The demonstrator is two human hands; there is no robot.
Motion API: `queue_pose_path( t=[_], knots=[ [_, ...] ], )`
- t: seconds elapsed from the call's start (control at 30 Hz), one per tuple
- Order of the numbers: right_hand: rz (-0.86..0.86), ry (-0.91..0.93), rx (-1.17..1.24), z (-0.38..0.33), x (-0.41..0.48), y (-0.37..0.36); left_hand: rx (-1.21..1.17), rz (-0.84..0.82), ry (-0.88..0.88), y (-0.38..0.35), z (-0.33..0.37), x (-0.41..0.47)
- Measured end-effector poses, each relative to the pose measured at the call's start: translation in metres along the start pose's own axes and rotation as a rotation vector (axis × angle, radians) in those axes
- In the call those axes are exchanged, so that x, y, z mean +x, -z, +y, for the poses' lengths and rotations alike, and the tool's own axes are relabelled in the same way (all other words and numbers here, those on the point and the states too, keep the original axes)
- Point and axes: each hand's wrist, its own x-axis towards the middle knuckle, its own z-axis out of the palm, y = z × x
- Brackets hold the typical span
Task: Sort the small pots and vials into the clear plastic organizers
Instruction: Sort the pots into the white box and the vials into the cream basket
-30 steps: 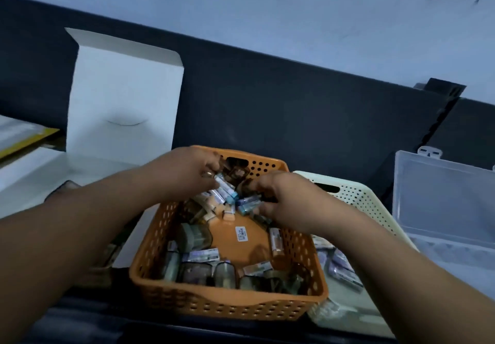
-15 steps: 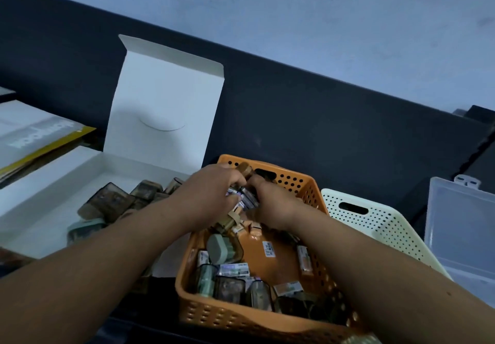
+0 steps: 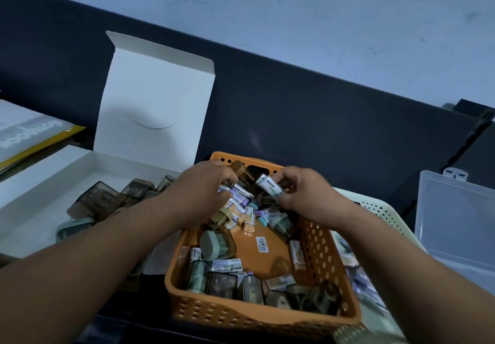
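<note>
An orange perforated basket point(image 3: 318, 258) sits in front of me, full of small labelled vials point(image 3: 242, 207) and squat smoky-brown pots point(image 3: 222, 282). My left hand point(image 3: 199, 190) reaches over its far end and grips a bunch of vials and a brown pot point(image 3: 242, 173). My right hand point(image 3: 302, 193) pinches one white-labelled vial point(image 3: 267, 184) just above the pile. A clear plastic organizer point(image 3: 455, 215) stands open at the right edge.
An open white cardboard box point(image 3: 51, 182) on the left holds several brown pots point(image 3: 107, 199), its lid standing upright. A cream perforated basket point(image 3: 385, 212) with more items sits right of the orange one. Papers point(image 3: 32, 134) lie far left. A dark panel runs behind.
The view has swung left and down, bringing the white box into sight. My hands have parted a little, and my right hand has lifted a single vial clear of the pile.
</note>
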Motion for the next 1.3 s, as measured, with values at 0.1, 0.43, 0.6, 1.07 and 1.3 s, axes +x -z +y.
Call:
queue_pose_path(
  t=[0.1,0.43,0.6,1.07,1.3],
  knots=[
    [0.165,-0.004,0.045,0.017,-0.02,0.023,0.006,0.0,-0.002,-0.001,-0.001,0.0],
    [0.257,-0.292,-0.261,0.06,-0.062,0.04,0.001,0.0,0.004,0.003,0.004,-0.001],
    [0.173,-0.048,-0.277,0.008,-0.053,0.022,0.006,-0.002,0.041,0.015,0.002,-0.009],
    [-0.307,-0.019,-0.392,-0.034,0.022,-0.058,-0.07,-0.23,0.175,0.022,-0.011,-0.032],
    [-0.28,-0.034,-0.342,-0.024,0.03,-0.063,-0.06,-0.233,0.186,0.022,-0.01,-0.032]
  ],
)
